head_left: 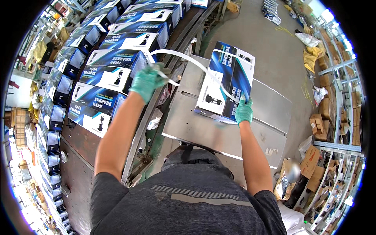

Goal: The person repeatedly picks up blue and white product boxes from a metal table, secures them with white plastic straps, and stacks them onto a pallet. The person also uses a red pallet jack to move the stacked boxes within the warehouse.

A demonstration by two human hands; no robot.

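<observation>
A blue, white and black carton [231, 84] printed with a pump picture lies on a grey metal table [184, 113] in front of me. A white plastic strap [184, 55] loops from my left hand across the carton's top toward my right hand. My left hand [147, 82], in a green glove and blurred, is closed around the strap, with a short length sticking out toward the table. At the carton's near right side, my gloved right hand [244, 112] is closed, its fingertips at the strap; exactly how they grip is partly hidden.
Rows of similar cartons [113, 74] stand on a brown bench [78, 145] to my left, along a metal rail [143, 133]. Shelving [340, 147] with cardboard boxes lines the right side. Bags [311, 49] and loose cardboard [309, 160] lie on the floor.
</observation>
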